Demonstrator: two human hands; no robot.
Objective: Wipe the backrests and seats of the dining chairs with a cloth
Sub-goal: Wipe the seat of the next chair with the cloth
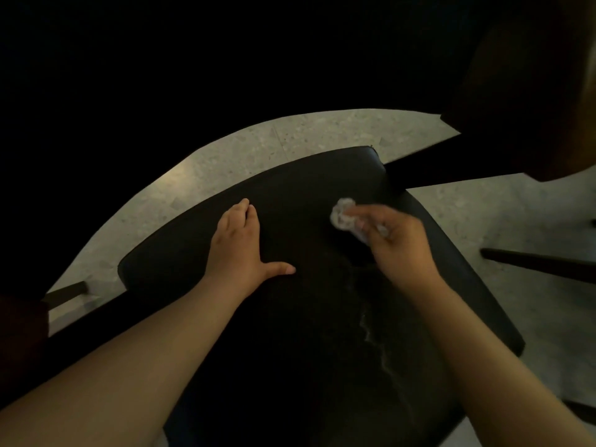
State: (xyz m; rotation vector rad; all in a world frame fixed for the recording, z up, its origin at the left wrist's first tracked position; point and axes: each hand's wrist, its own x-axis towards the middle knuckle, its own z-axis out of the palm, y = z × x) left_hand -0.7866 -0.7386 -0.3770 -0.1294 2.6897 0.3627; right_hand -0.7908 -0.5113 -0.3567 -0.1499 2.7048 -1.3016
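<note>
A black padded chair seat fills the middle of the head view. My left hand lies flat on the seat with straight fingers and the thumb spread to the right. My right hand grips a small crumpled white cloth and holds it against the seat's right half. The cloth and right fingers are blurred by motion. A pale streak runs down the seat below the right hand.
A dark tabletop covers the upper half of the view, its curved edge over a speckled stone floor. A brown wooden chair part stands at the upper right. Dark chair legs cross the floor on the right.
</note>
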